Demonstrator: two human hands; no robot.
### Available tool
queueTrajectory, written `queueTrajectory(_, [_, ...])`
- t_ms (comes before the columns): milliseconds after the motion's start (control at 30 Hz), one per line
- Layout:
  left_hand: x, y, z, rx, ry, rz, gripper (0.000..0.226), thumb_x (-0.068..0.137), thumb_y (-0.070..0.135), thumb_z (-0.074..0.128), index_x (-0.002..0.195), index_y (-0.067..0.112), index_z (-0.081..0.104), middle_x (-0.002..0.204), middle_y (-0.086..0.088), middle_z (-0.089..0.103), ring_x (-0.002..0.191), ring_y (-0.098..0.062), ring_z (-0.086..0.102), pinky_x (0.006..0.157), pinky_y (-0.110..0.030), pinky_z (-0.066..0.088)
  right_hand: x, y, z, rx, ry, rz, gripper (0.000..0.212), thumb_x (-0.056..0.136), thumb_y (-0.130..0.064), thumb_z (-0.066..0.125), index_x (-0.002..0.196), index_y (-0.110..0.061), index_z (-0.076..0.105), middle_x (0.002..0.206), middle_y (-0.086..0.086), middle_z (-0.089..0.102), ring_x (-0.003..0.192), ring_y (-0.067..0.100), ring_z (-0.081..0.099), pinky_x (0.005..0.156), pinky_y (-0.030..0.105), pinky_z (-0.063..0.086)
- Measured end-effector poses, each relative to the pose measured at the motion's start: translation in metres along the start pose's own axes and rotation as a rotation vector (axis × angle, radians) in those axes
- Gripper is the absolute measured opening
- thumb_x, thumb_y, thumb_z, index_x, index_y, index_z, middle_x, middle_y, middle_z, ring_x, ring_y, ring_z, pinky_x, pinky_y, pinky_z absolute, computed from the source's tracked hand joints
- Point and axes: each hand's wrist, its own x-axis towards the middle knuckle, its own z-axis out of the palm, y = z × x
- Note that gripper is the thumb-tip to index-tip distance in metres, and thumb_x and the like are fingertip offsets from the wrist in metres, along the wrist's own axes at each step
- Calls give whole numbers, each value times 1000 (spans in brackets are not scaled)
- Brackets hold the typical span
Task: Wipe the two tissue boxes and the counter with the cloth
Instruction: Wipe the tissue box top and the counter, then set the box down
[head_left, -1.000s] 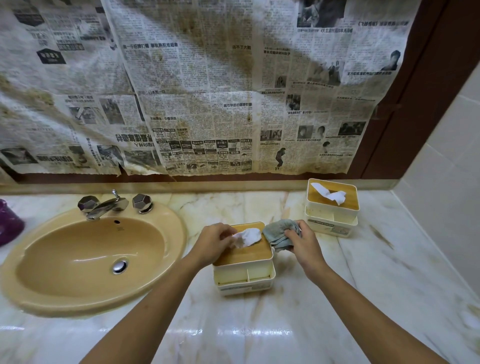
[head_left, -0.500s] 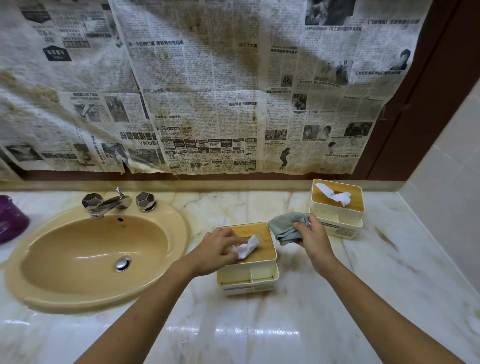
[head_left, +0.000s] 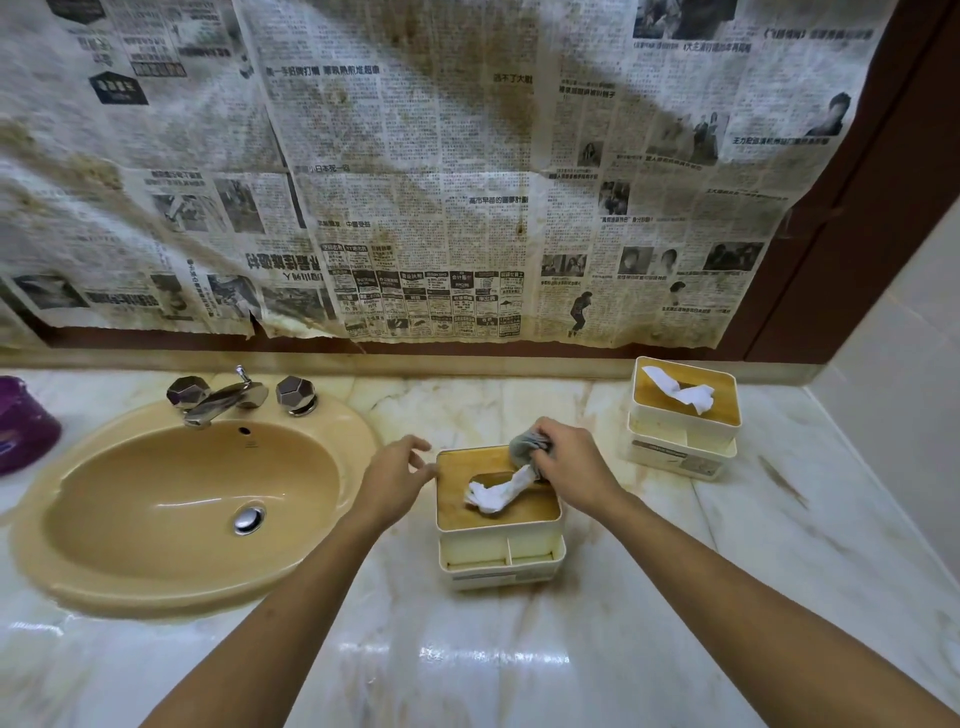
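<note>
Two tissue boxes stand on the marble table (head_left: 519, 670) in front of me. The near tissue box (head_left: 498, 551) sits just right of the sink (head_left: 104, 566), with its wooden lid facing up and a white tissue (head_left: 491, 493) crumpled out of the slot.

My right hand (head_left: 574, 467) is curled round the grey cloth (head_left: 525, 448) (bunched into a small wad) and holds it down on the back right part of that lid, right at the far end of the tissue. My left hand (head_left: 395, 480) holds nothing. Its fingers are loosely spread at the left edge of the same box, and the fingertips seem to touch the rim of the lid, though the angle makes that hard to judge.

The far tissue box (head_left: 680, 449) stands apart at the back right, close to the ledge under the wall, with a second tissue (head_left: 678, 389) sticking out of its lid.

A chrome tap (head_left: 221, 397) with two faceted knobs sits behind the sink. A purple container (head_left: 23, 428) is at the far left edge. Stained newspaper (head_left: 415, 182) covers the wall above.
</note>
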Motion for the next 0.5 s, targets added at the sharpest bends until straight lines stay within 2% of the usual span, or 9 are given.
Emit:
queueTrajectory(100, [2, -5, 2, -178, -114, -169, 14, 90, 19, 68, 97, 7, 70, 92, -8, 72, 75, -22, 72, 63, -30, 56, 19, -13, 10, -167, -68, -28, 13, 86, -5, 56, 86, -17, 62, 87, 4, 65, 83, 20, 57, 65, 28, 39])
queueTrajectory(167, [3, -8, 3, -296, -126, -214, 10, 90, 13, 69, 91, 4, 72, 90, -12, 73, 69, -21, 72, 57, -26, 56, 32, -22, 15, -215, -127, -26, 14, 86, -5, 58, 92, -12, 68, 90, 6, 68, 86, 23, 59, 69, 32, 46])
queueTrajectory(233, [5, -10, 3, -388, -137, -242, 9, 88, 9, 70, 91, 1, 72, 86, -12, 71, 66, -21, 70, 57, -27, 57, 43, -32, 20, -235, -201, -50, 18, 84, -4, 59, 94, -12, 72, 91, 9, 69, 86, 25, 60, 73, 34, 51])
queueTrajectory(400, [11, -15, -1, -474, -211, -292, 12, 86, 7, 72, 94, -2, 72, 85, -16, 71, 66, -23, 71, 60, -29, 59, 50, -54, 38, -270, -373, -245, 22, 84, -3, 58, 98, -11, 73, 97, 9, 68, 90, 24, 59, 79, 38, 50])
queueTrajectory(500, [13, -17, -2, -517, -231, -318, 14, 85, 8, 74, 95, -2, 73, 85, -18, 72, 66, -24, 73, 60, -29, 60, 50, -49, 33, -322, -405, -318, 19, 84, -2, 56, 94, -11, 70, 96, 7, 65, 89, 23, 57, 78, 37, 48])
